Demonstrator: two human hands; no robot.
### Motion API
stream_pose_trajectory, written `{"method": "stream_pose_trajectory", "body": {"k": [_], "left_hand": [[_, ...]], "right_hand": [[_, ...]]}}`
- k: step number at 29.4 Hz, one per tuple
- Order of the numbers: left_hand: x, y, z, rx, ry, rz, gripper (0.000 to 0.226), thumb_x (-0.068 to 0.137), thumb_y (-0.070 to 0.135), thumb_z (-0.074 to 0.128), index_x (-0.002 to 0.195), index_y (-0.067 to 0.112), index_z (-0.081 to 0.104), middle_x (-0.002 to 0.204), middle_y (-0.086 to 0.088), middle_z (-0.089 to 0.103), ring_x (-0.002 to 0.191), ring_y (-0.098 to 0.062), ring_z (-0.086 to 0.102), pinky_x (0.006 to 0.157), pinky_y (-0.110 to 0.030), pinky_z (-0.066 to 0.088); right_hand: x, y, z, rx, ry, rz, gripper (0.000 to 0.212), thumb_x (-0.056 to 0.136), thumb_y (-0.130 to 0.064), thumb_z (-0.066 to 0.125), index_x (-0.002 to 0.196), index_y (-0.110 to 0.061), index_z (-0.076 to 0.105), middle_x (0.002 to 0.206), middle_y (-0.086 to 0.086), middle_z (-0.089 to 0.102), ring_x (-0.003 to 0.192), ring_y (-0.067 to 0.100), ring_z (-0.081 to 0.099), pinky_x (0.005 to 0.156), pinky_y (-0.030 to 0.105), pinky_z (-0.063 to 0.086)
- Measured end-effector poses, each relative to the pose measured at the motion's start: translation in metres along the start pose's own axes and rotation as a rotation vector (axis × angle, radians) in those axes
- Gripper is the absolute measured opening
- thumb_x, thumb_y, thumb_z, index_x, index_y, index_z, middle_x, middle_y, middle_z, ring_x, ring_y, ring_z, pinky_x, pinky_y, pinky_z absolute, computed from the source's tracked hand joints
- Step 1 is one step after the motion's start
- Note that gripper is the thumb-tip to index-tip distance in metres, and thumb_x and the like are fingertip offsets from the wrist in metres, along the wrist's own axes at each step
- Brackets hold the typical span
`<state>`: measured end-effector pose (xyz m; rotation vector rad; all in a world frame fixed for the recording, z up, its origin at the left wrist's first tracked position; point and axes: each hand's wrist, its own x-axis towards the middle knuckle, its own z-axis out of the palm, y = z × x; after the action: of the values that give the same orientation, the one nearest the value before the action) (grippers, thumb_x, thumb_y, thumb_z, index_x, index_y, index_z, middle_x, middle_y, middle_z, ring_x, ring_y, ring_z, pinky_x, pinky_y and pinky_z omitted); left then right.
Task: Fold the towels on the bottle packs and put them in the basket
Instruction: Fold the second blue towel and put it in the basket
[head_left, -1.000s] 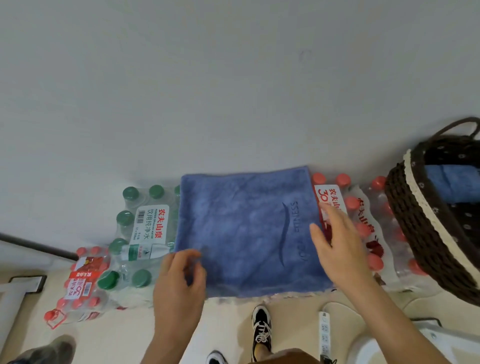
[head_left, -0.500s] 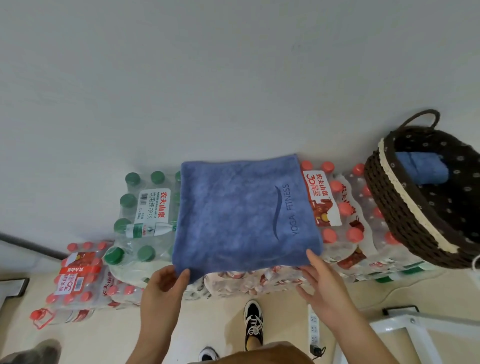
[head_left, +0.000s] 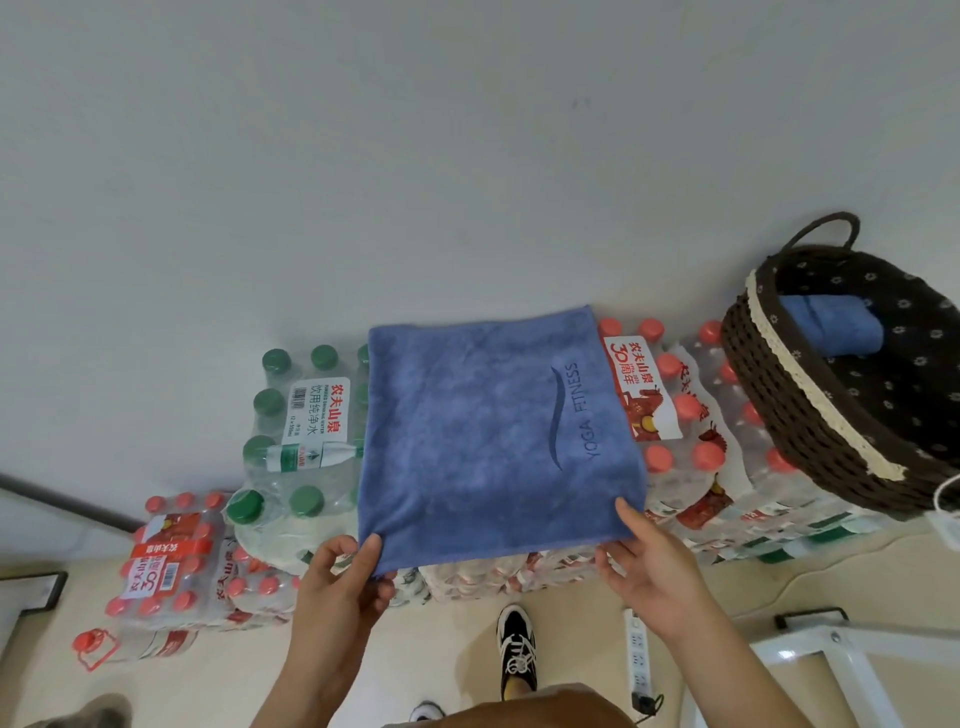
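Fingers (head_left: 370, 551) of left hand (head_left: 337, 592) and right hand (head_left: 652, 566) pinch two near corners of one towel (head_left: 493, 431); second towel (head_left: 831, 325) in basket (head_left: 769, 405).

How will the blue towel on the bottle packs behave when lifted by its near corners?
Probably floppy: the blue plush towel drapes flat over the shrink-wrapped bottle packs, near edge overhanging. Likely light: the left hand and right hand pinch only its corners. Its fuzzy nap seems unlikely to slip.

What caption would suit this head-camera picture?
Left hand and right hand pinch the near corners of a blue towel spread on bottle packs, beside a wicker basket.
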<state>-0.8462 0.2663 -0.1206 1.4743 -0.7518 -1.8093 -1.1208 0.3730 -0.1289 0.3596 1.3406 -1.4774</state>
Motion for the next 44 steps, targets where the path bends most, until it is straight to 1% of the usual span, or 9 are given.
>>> {"method": "stream_pose_trajectory", "body": {"k": [6,12,15,18,23,29,33,38,44], "left_hand": [[-0.006,0.005,-0.005,-0.012,-0.104,0.077,0.018,0.090,0.011,0.059,0.093,0.022,0.045,0.059,-0.010,0.051,0.045,-0.018,0.039,0.044,-0.023,0.034],[-0.005,0.013,-0.013,0.002,-0.257,0.081,0.039,0.055,0.031,0.085,0.083,0.012,0.067,0.073,-0.016,0.053,0.057,-0.019,0.053,0.055,-0.022,0.050],[-0.002,0.017,-0.021,0.085,-0.289,0.089,0.050,0.045,0.013,0.094,0.091,0.009,0.075,0.084,-0.015,0.070,0.072,-0.019,0.068,0.066,-0.022,0.056],[-0.007,0.024,-0.015,0.283,-0.187,0.182,0.044,0.068,-0.021,0.069,0.099,0.010,0.073,0.091,-0.017,0.074,0.081,-0.016,0.072,0.066,-0.019,0.056],[-0.004,0.034,-0.002,0.474,-0.004,0.432,0.029,0.074,-0.001,0.077,0.088,0.024,0.076,0.083,0.004,0.076,0.076,-0.009,0.071,0.075,-0.017,0.056],[-0.004,0.047,-0.001,0.629,0.026,0.622,0.030,0.079,0.017,0.073,0.079,0.047,0.073,0.085,0.007,0.063,0.074,-0.014,0.058,0.064,-0.023,0.047],[-0.010,0.067,0.002,0.566,0.024,0.738,0.022,0.077,0.029,0.067,0.089,0.046,0.071,0.106,0.012,0.069,0.106,-0.008,0.061,0.089,-0.028,0.046],[-0.020,0.111,0.023,0.433,0.044,0.894,0.033,0.095,0.007,0.055,0.082,0.035,0.066,0.074,0.021,0.067,0.069,0.005,0.058,0.063,-0.010,0.046],[-0.048,0.187,0.059,0.212,-0.033,0.956,0.024,0.096,0.029,0.053,0.077,0.032,0.067,0.066,0.016,0.058,0.068,-0.007,0.047,0.061,-0.026,0.039]], "right_hand": [[-0.002,0.006,-0.008,0.105,-0.026,-0.002,0.023,0.091,-0.012,0.061,0.112,-0.006,0.061,0.103,0.013,0.068,0.094,0.025,0.064,0.067,0.031,0.059],[-0.013,0.005,-0.004,0.034,-0.051,-0.150,0.022,0.091,-0.004,0.057,0.113,-0.009,0.055,0.107,0.015,0.066,0.075,0.021,0.064,0.054,0.025,0.055],[-0.021,0.001,-0.002,-0.164,0.026,-0.346,0.034,0.091,-0.003,0.060,0.115,-0.023,0.048,0.103,0.011,0.064,0.077,0.025,0.065,0.058,0.030,0.055],[-0.031,-0.007,-0.002,-0.382,0.021,-0.498,0.020,0.090,-0.001,0.060,0.102,-0.018,0.056,0.104,0.013,0.063,0.076,0.025,0.064,0.064,0.036,0.057],[-0.044,-0.018,-0.008,-0.833,-0.140,-0.545,0.045,0.077,0.006,0.073,0.109,-0.023,0.063,0.104,-0.008,0.069,0.087,0.008,0.069,0.069,0.020,0.055],[-0.034,-0.030,-0.014,-1.513,0.103,-1.129,0.031,0.071,0.006,0.073,0.095,-0.013,0.069,0.089,-0.001,0.061,0.076,0.022,0.060,0.060,0.017,0.040],[-0.039,-0.052,-0.003,-1.351,0.027,-1.241,0.023,0.072,0.003,0.076,0.089,-0.010,0.072,0.102,0.001,0.051,0.093,0.021,0.054,0.078,0.026,0.048],[-0.087,-0.101,0.036,-0.954,-0.274,-0.962,0.021,0.079,0.001,0.069,0.077,-0.019,0.072,0.085,-0.003,0.069,0.081,0.007,0.063,0.074,0.019,0.052],[-0.154,-0.150,0.085,-0.315,-0.432,-0.936,0.022,0.084,-0.013,0.057,0.074,-0.013,0.077,0.077,0.003,0.074,0.077,0.015,0.071,0.067,0.022,0.056]]}}
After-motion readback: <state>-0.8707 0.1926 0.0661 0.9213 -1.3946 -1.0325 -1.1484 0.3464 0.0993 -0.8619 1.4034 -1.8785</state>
